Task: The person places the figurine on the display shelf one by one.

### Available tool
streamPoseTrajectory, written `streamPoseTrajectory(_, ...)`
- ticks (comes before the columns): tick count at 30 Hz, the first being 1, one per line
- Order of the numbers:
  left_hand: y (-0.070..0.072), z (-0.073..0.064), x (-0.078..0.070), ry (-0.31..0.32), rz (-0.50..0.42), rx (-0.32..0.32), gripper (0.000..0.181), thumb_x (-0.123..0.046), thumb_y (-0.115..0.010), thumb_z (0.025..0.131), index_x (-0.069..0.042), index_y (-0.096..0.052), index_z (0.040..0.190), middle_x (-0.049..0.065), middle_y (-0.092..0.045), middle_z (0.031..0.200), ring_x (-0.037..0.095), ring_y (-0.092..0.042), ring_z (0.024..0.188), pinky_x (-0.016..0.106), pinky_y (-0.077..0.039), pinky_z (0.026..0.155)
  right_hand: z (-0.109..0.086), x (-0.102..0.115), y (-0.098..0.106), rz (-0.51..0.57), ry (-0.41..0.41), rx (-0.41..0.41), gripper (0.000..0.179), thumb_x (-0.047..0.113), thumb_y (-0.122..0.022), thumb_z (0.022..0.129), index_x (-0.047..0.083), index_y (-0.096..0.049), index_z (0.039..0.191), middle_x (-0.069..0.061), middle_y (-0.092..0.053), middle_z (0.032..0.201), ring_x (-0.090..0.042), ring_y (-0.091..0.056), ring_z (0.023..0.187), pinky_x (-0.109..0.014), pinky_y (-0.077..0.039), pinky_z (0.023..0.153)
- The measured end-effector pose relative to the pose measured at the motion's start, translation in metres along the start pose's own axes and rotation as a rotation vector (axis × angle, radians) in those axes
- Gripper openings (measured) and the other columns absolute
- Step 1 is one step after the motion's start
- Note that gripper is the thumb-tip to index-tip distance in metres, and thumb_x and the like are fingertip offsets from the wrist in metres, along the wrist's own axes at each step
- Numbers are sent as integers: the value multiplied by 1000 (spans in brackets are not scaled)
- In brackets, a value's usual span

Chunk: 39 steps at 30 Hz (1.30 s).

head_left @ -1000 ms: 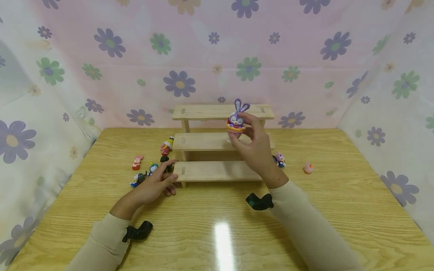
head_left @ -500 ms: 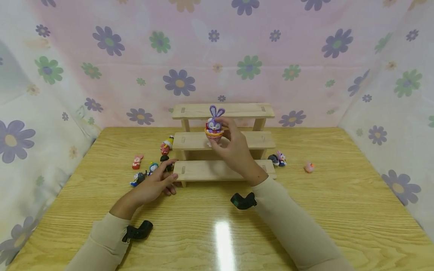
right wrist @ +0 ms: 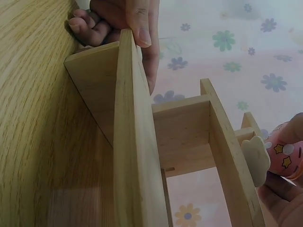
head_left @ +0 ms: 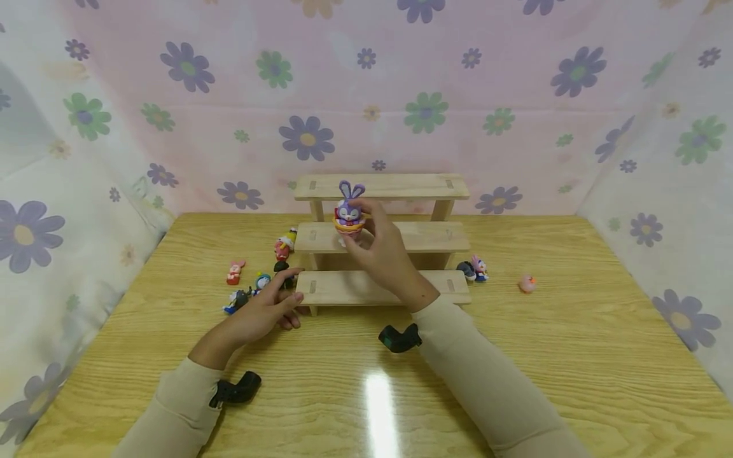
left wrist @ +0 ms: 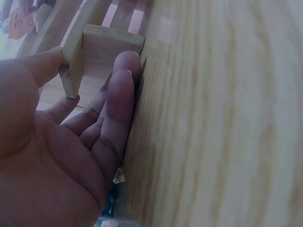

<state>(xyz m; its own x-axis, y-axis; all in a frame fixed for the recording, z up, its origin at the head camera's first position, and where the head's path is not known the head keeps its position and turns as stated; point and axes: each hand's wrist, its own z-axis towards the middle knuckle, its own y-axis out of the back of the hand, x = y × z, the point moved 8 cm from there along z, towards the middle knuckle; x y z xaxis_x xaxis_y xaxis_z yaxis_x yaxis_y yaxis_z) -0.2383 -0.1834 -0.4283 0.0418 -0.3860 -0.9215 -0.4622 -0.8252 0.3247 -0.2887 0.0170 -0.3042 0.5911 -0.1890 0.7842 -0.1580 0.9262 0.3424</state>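
Flower-printed pink and white cloth [head_left: 338, 83] surrounds a yellow wood-grained table [head_left: 321, 369], on which we see a pale streak of glare [head_left: 380, 410]. For markings, we find black-outlined yellow stars [right wrist: 286, 162] on the pink lower part of a purple, long-eared rabbit figurine [head_left: 349, 213]; the rest of that pattern is covered by fingers or cut off in the right wrist view. The right hand [head_left: 382, 249] pinches this figurine between thumb and fingers, holding it upright at the middle board [head_left: 435, 236] of a pale wooden three-tier stand [head_left: 401, 186]. We cannot tell whether its white scalloped base [right wrist: 255, 161] touches the wood. The left hand [head_left: 260, 315] grips the left end of the lowest board [head_left: 338, 287], thumb at the front and forefinger at the back corner. Beside it, we can hardly make out a dark figurine [head_left: 280, 269]; a teal-hatted figurine [head_left: 261, 283] is partly hidden. Right of the stand, a dark rounded object [head_left: 466, 270] sits beside a pink-eared figurine [head_left: 480, 268].
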Motion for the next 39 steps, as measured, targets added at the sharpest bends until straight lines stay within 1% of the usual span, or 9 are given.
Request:
streamPoseTrajectory(6,0,1,-1,0,2,-2,64,-36,-45,108,-22,-11,161,20,-66,116,24,-68,87,33,-58,76,3,-1,-10,-23,5,30,57,-4,-68,92,5,-40,140,-19,-50,139,-32,-61,125,-33,-52,101)
streamPoseTrajectory(15,0,0,1,-5,-8,-1,62,-38,-43,108,-26,-13,160,17,-65,117,27,-68,88,36,-59,77,4,1,-22,-115,72,83,55,-3,-65,94,3,-38,141,-19,-45,144,-32,-51,136,-33,-46,108)
streamPoseTrajectory(18,-1,1,0,-10,-12,4,62,-38,-43,108,-26,-13,160,18,-65,114,27,-68,88,36,-59,77,5,0,-24,-120,82,83,55,-3,-64,94,2,-37,141,-20,-44,144,-32,-51,136,-33,-46,108)
streamPoseTrajectory(22,-1,2,0,-16,-10,7,62,-36,-44,108,-24,-13,160,20,-66,110,26,-68,86,35,-59,76,7,1,-28,-158,120,101,54,-3,-64,94,2,-35,140,-21,-46,142,-33,-52,135,-33,-51,104)
streamPoseTrajectory(25,0,2,0,-14,-6,5,62,-36,-45,108,-24,-14,160,20,-67,109,26,-68,85,35,-59,76,8,1,-31,-166,136,120,54,-4,-63,95,3,-32,138,-21,-46,142,-33,-53,134,-32,-54,99)
streamPoseTrajectory(28,-1,2,0,-13,-2,4,62,-37,-45,108,-24,-14,160,20,-67,109,26,-68,85,35,-59,76,9,1,-32,-168,136,122,55,-3,-64,94,3,-31,137,-21,-50,138,-29,-62,120,-29,-57,90)
streamPoseTrajectory(32,0,3,1,-15,-5,0,62,-38,-45,107,-25,-14,160,18,-68,109,25,-69,84,36,-59,77,9,1,-29,-205,129,92,57,0,-68,93,3,-33,137,-21,-58,129,-24,-66,99,-28,-58,81)
streamPoseTrajectory(37,0,3,1,-7,-10,1,63,-39,-46,107,-26,-14,160,17,-68,109,25,-69,85,36,-59,77,9,-2,-27,-195,102,67,57,1,-71,91,2,-34,135,-22,-61,127,-25,-68,100,-27,-59,82)
streamPoseTrajectory(39,0,3,1,-7,-13,4,63,-39,-46,107,-26,-14,160,18,-68,109,25,-69,85,35,-59,77,9,-3,-28,-175,89,69,57,-1,-71,91,2,-33,134,-23,-60,127,-27,-69,104,-26,-59,84)
